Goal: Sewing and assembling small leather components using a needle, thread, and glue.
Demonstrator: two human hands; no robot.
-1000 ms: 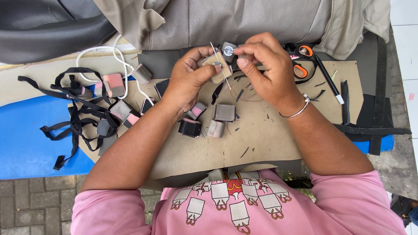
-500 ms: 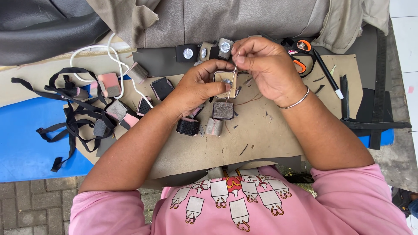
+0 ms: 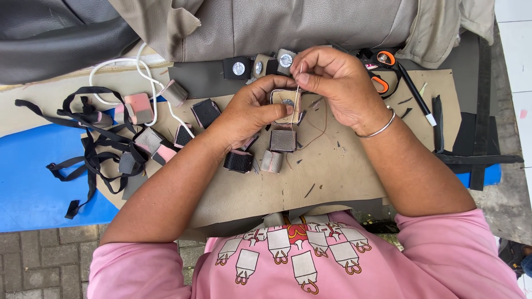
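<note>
My left hand (image 3: 252, 113) pinches small tan leather pouch with metal snap (image 3: 286, 103) just above tan sheet on counter (image 3: 332, 177). Right hand (image 3: 332, 83) grip tight on thin thread (image 3: 296, 91). Tip: pull straight up, keep pouch steady, avoid snagging.

No packages, labels, signs or screens show anywhere on the worktop; nothing of that kind lies among the scattered pieces, nor beside either hand; the whole view holds only unmarked working materials
</note>
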